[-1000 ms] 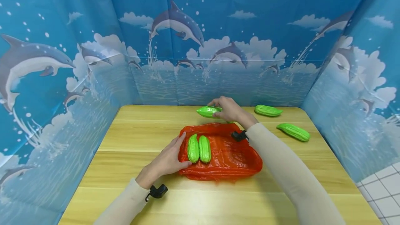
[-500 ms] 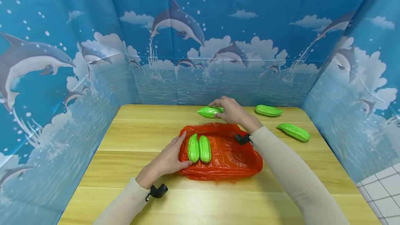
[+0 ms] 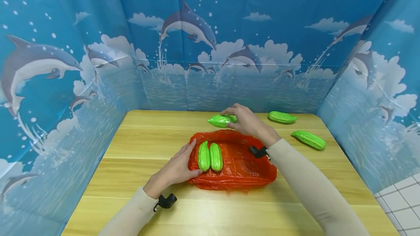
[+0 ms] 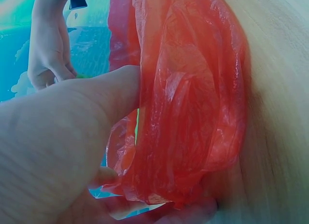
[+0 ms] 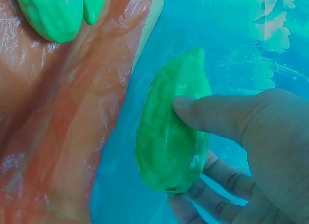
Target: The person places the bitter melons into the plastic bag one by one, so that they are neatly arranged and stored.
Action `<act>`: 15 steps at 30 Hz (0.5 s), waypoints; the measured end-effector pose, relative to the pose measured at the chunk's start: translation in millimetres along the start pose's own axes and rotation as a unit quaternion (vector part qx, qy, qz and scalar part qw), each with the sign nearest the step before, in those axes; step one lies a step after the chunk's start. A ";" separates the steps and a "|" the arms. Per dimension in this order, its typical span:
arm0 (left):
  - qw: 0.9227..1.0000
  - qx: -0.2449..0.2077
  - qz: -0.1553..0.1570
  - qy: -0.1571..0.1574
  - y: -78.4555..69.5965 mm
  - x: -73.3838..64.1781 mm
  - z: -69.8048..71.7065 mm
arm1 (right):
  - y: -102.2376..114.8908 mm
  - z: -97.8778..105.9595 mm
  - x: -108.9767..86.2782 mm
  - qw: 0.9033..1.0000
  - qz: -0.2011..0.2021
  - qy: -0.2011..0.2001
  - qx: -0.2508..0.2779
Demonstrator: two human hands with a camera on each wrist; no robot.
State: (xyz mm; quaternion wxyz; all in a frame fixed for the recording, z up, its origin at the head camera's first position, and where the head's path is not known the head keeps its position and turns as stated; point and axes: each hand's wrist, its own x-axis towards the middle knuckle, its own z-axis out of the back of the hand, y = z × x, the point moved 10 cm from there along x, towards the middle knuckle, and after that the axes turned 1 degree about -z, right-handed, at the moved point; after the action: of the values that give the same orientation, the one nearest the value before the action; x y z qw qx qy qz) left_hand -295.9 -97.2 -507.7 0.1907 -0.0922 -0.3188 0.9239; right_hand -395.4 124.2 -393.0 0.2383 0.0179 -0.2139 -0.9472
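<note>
R hand [image 3: 247,121] has a green veg [image 3: 216,120]

R thumb's on 1 side, fingers on the other, as wide apart as the fat veg. It's just past the red bag [image 3: 242,159]. L hand [image 3: 177,165] grips the bag's near end, thumb spread from fingers. 2 bagged veg [image 3: 216,157] sit just R of it; 2 loose veg [image 3: 308,140] lie on the table [image 3: 137,145], R of R hand.

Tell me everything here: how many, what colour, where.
Ridged gourds: two, green, in plastic bag, left side
Held gourd: one, green, in right hand
Loose gourds: two, green, on table, back right
Plastic bag: one, red, on table
Table: one, yellowish, centre
Dolphin-print sheeting: count unclear, blue, behind, beside table
Tiles: several, white, bottom right
Wrist cameras: two, black, on wrists
Sleeves: two, cream, on forearms
Left hand: one, bare, bag's left end
Right hand: one, bare, beyond bag
</note>
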 end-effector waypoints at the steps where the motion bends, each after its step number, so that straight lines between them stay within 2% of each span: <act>1: 1.000 -0.001 0.000 0.000 0.1 0.0 -0.2 | 0.3 -0.5 -1.6 1.000 0.001 -0.001 -0.001; 15: 1.000 -0.003 0.006 0.000 1.3 0.8 0.2 | 9.0 -3.5 -18.6 0.999 0.029 -0.010 -0.016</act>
State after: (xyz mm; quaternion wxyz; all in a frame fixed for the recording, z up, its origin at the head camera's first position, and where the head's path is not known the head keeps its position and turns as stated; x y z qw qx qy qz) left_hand -297.1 -97.8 -508.3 0.1853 -0.0947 -0.3214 0.9238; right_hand -374.5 124.1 -393.8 0.2635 -0.0011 -0.2017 -0.9434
